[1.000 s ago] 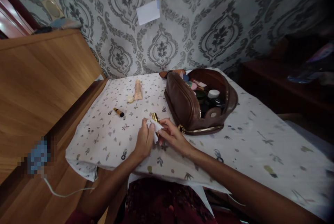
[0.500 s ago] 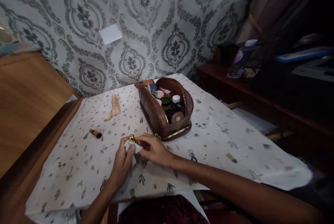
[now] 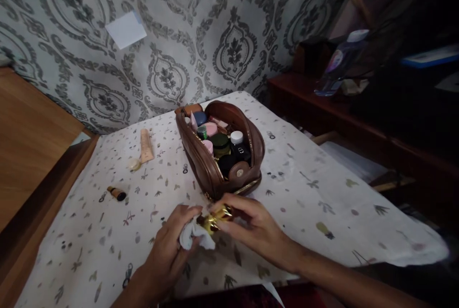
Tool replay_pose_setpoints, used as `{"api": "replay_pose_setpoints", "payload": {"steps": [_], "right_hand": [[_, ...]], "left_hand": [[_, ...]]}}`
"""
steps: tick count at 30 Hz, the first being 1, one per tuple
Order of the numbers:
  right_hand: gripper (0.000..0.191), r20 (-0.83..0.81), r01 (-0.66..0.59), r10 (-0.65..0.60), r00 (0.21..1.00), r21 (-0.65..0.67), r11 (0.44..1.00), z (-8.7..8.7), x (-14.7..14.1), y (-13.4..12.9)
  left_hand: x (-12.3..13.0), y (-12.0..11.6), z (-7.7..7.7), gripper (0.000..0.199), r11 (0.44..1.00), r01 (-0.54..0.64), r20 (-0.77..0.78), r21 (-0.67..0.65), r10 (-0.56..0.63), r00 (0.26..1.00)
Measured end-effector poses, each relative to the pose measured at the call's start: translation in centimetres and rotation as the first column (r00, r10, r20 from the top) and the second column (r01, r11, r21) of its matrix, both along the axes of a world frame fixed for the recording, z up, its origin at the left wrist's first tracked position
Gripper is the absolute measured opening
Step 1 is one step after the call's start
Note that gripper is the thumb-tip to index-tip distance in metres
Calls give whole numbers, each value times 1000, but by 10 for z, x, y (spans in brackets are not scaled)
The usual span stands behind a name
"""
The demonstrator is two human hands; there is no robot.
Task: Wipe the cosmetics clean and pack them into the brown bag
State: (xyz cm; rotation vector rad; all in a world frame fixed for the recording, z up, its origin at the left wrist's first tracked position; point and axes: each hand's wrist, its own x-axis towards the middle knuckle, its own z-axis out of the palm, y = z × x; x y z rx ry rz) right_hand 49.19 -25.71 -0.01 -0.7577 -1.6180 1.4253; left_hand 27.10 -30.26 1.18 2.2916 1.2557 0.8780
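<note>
My left hand (image 3: pixel 168 241) is closed on a crumpled white wipe (image 3: pixel 196 235), bunched between thumb and fingers. In my right hand (image 3: pixel 256 229), thumb and fingertips pinch a small shiny gold item (image 3: pixel 215 219), its exact kind unclear. One end of the gold item reaches the white wipe. Just beyond my hands stands a brown makeup bag (image 3: pixel 204 167), unzipped and full of cosmetics, among them a dark bottle with a white cap (image 3: pixel 237 138) and a dark green jar (image 3: pixel 220 144).
On the patterned tablecloth (image 3: pixel 304 203) to the left lie a beige tube (image 3: pixel 146 145), a small pale round item (image 3: pixel 134 164) and a gold-and-black tube (image 3: pixel 116 193). A clear bottle (image 3: pixel 332 71) stands on the dark red furniture at right. Wooden panelling (image 3: pixel 36 150) borders the left.
My hands have come closer and lower in view, and the gold item now sits more in my right fingers, turned sideways. The view has shifted nearer the bag.
</note>
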Motion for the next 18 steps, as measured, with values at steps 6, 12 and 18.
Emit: {"api": "replay_pose_setpoints", "payload": {"steps": [6,12,18], "right_hand": [[22,-102,247,-248,963,-19,969,-5,68,-13],[27,-146,301,-362,921,-324,897,-15,89,-11],[28,83,285,-282,956,-21,958,-20,118,-1]], "left_hand": [[53,22,31,77,979,0,-147,-203,-31,989],[71,36,31,79,967,100,-180,-235,-144,973],[68,29,0,77,986,90,-324,-140,-131,937]]}}
